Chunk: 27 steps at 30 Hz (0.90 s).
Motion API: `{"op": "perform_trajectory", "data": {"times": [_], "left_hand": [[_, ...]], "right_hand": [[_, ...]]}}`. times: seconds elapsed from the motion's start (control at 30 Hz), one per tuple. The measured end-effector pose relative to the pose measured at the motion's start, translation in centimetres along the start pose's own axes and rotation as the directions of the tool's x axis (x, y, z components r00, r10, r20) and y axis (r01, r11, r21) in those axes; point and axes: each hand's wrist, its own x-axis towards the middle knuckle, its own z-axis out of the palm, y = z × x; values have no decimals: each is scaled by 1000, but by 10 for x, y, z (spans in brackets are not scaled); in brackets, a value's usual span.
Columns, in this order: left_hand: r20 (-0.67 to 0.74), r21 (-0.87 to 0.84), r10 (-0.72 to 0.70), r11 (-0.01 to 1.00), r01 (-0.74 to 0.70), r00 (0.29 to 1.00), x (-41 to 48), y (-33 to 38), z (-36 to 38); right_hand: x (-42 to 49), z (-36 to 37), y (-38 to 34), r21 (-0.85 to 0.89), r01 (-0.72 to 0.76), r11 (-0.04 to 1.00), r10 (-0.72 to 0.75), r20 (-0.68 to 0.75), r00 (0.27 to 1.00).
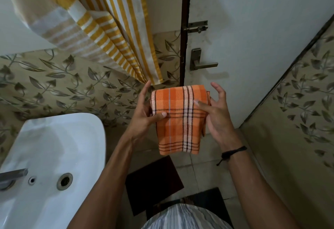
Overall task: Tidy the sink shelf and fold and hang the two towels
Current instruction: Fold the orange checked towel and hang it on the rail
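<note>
Folding step: my left hand (144,113) and right hand (215,113) both grip the folded orange towel (178,120) mid-air by the door (253,29). Next: hang it beside the yellow towel (115,35).

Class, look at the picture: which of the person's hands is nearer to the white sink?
Left. The left hand grips the orange towel's left edge, on the side facing the sink. The right hand holds the towel's far edge, nearer the door.

One head-worn wide-angle camera looks steeply down from close above, facing the white closed door (253,29) at upper right, white ceramic sink (54,147) lower left.
</note>
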Motion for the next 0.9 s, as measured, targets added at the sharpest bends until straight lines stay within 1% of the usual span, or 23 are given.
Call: {"op": "perform_trajectory", "data": {"times": [0.1,0.2,0.3,0.37,0.43,0.6,0.7,0.8,0.9], "left_hand": [[39,83,46,995,-49,998,-4,5,-1],[68,98,66,993,-73,995,-5,8,-5],[81,21,45,999,-47,996,-3,12,-11],[48,-47,29,999,-27,998,-4,18,-13],[18,-79,45,996,-43,999,-5,24,-17],[-33,35,123,992,-122,992,-7,41,-25],[-27,113,189,976,-185,982,-11,55,-28],[-16,153,221,964,-216,975,-13,68,-33],[-39,205,271,944,-257,962,-16,80,-36]], "right_hand": [[-3,-2,6,-71,31,997,-30,26,999],[-5,0,8,-116,96,989,-90,58,994],[-3,5,6,-143,158,977,-142,115,983],[1,7,4,-134,173,976,-156,130,979],[4,11,3,-126,181,975,-165,129,978],[10,28,-7,-84,204,975,-186,190,964],[12,43,-13,-99,281,955,-252,237,938],[15,55,-19,-111,346,932,-305,277,911],[21,67,-30,-49,312,949,-281,315,906]]}}
